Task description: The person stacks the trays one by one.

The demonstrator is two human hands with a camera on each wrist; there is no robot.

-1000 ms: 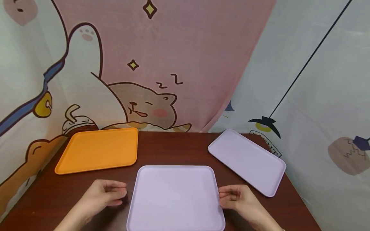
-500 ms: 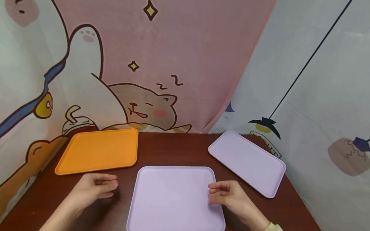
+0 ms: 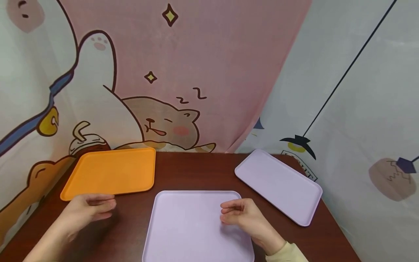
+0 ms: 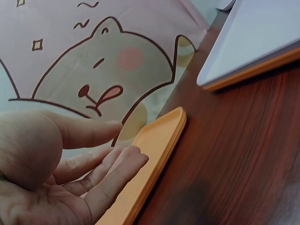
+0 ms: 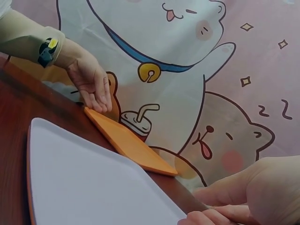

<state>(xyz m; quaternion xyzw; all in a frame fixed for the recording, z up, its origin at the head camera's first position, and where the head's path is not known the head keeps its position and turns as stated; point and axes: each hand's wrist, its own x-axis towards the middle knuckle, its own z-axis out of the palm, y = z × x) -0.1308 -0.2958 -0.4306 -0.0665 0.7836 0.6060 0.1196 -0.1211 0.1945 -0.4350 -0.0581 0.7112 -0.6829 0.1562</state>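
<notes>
My left hand (image 3: pixel 86 213) holds nothing. Its fingers are loosely bent, and it hovers by the near edge of the orange tray (image 3: pixel 112 173), which lies at the back left. In the left wrist view thumb and fingers stand apart beside that tray. My right hand (image 3: pixel 243 220), also holding nothing, hovers over the right part of the lavender tray (image 3: pixel 193 225) in front. An orange edge (image 4: pixel 258 70) shows beneath this lavender tray in the left wrist view.
Another lavender tray (image 3: pixel 279 185) lies slanted at the back right of the dark red-brown table (image 3: pixel 193 169). A cartoon-printed cloth (image 3: pixel 212 72) hangs behind and along both sides. A dark watch-like device (image 5: pixel 48 51) sits on the left wrist.
My left hand has moved left, away from the front tray toward the orange one. My right hand has moved left from the front tray's right edge to above its surface. The trays stay put.
</notes>
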